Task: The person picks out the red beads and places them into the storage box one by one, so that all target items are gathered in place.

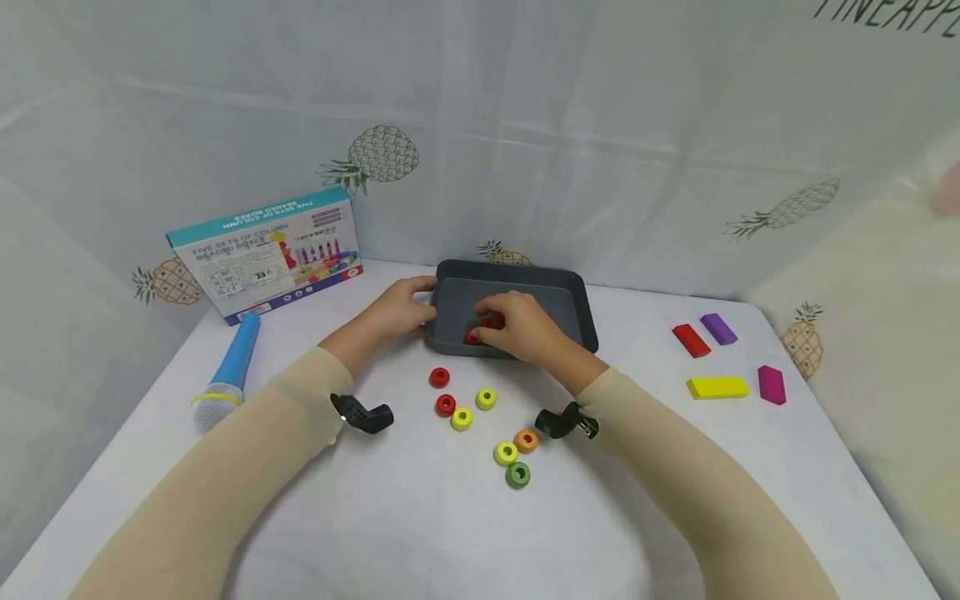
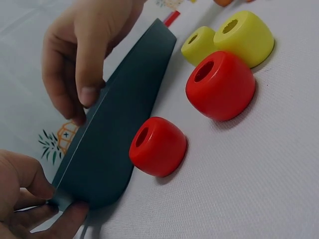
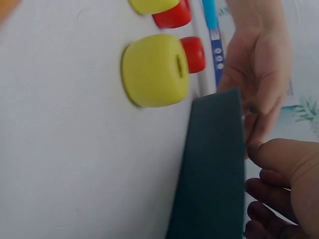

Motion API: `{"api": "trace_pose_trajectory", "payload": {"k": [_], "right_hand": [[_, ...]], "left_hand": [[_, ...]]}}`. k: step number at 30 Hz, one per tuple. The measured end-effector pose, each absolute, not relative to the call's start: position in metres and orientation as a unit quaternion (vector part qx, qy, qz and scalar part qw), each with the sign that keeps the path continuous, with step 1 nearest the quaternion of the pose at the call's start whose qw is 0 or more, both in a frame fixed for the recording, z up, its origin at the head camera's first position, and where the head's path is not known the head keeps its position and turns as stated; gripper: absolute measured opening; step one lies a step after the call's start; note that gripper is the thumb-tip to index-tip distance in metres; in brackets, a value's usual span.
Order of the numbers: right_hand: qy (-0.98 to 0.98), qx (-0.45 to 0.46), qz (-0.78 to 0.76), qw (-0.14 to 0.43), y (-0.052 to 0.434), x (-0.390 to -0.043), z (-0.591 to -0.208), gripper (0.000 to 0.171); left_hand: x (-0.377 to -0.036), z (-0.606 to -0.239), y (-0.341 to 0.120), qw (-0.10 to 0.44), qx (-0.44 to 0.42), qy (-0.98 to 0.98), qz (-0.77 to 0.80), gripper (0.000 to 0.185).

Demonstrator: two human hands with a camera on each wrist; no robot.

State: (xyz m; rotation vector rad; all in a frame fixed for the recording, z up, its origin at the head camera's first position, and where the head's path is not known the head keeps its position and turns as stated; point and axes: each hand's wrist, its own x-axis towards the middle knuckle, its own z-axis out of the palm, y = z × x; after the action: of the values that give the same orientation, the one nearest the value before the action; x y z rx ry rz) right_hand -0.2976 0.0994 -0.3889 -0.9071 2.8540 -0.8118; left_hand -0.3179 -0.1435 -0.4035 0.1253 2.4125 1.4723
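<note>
Right hand point(image 1: 517, 327), fingers curled on a red bead point(image 1: 474, 337) inside the grey tray point(image 1: 577, 292), should release low while left hand point(image 1: 401, 307) grips the rim at 9 o'clock.

Head camera looks down over both hands; wrist cameras sit low, close beside the dark tray point(image 1: 573, 287), which all views share.

red beads in tray point(image 1: 480, 327) half hidden under right hand point(image 1: 521, 327), wall lettering point(image 1: 885, 15) cropped
</note>
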Motion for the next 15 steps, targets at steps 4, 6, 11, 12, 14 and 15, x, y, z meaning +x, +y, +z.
{"api": "trace_pose_trajectory", "payload": {"k": [4,6,11,12,14,15], "right_hand": [[0.906,-0.305,-0.293,0.006,0.105,-0.289,-0.381,0.04],[0.897,-0.313,-0.313,0.001,0.107,-0.283,-0.376,0.038],[0.879,-0.322,-0.352,-0.006,0.105,-0.259,-0.367,0.032],[0.875,-0.324,-0.36,-0.005,0.104,-0.253,-0.366,0.031],[0.866,-0.326,-0.379,0.005,0.1,-0.241,-0.367,0.031],[0.862,-0.326,-0.388,0.012,0.098,-0.235,-0.368,0.031]], "left_hand": [[-0.317,-0.403,-0.142,0.153,0.043,0.842,0.515,0.069],[-0.317,-0.403,-0.142,0.152,0.043,0.843,0.515,0.069],[-0.318,-0.404,-0.143,0.151,0.045,0.843,0.515,0.069],[-0.318,-0.405,-0.143,0.152,0.044,0.842,0.515,0.07],[-0.318,-0.405,-0.143,0.151,0.045,0.842,0.516,0.07],[-0.318,-0.406,-0.144,0.152,0.046,0.842,0.516,0.07]]}}
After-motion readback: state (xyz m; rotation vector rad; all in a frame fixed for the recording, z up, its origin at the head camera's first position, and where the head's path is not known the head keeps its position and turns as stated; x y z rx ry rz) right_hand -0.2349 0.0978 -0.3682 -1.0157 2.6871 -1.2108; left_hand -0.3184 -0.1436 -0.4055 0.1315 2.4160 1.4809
